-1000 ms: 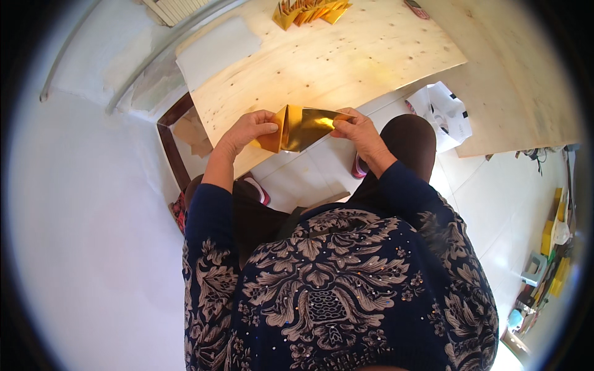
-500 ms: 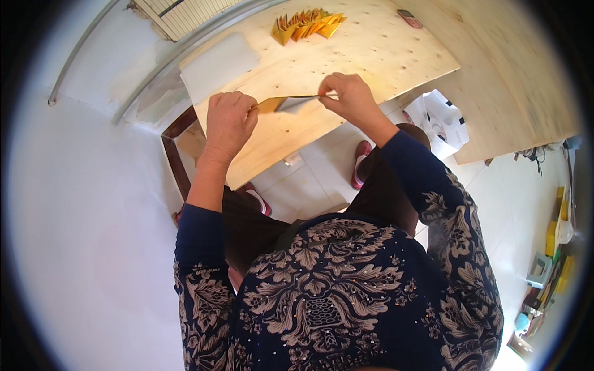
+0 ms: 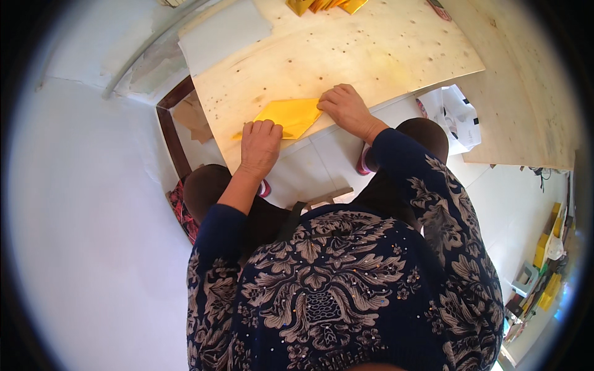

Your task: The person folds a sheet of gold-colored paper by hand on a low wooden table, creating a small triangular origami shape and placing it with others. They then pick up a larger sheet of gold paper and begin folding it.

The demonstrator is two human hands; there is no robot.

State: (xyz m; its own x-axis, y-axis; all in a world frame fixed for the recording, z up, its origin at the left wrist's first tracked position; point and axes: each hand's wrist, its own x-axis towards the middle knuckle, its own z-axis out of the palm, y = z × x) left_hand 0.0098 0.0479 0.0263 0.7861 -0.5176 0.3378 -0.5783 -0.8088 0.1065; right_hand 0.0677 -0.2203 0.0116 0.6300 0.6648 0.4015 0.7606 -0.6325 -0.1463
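Holding a thin, bright gold paper sheet (image 3: 289,116), folded into a flat, pointed shape, down on the wood between two bare hands. At the left hand (image 3: 261,147), fingers curled over the lower left part; cannot tell whether pinching or only pressing, with the fingertips' undersides hidden. At the right hand (image 3: 346,109), fingertips drawn together and apparently pinching the upper right corner. Could crease off line from uneven pressure, or from one-sided pulling; could tear near the right fingertips from too sharp a tug; could buckle over the near edge, given so little wood on the body side of both hands. Resting on a pale, knot-speckled plywood tabletop (image 3: 377,68), with a cluster of folded gold paper pieces (image 3: 328,6) well beyond the right hand, cut off by the view, and a small red-and-dark handheld device (image 3: 440,9) farther right. Note also a flat greyish-white sheet (image 3: 226,40) beyond the left hand, a white plastic bag (image 3: 455,120) right of the right hand, pale floor tiles (image 3: 322,162) nearer the body, and a dark brown wooden frame (image 3: 175,139) left of the left hand, with a white wall (image 3: 86,216) farther out.
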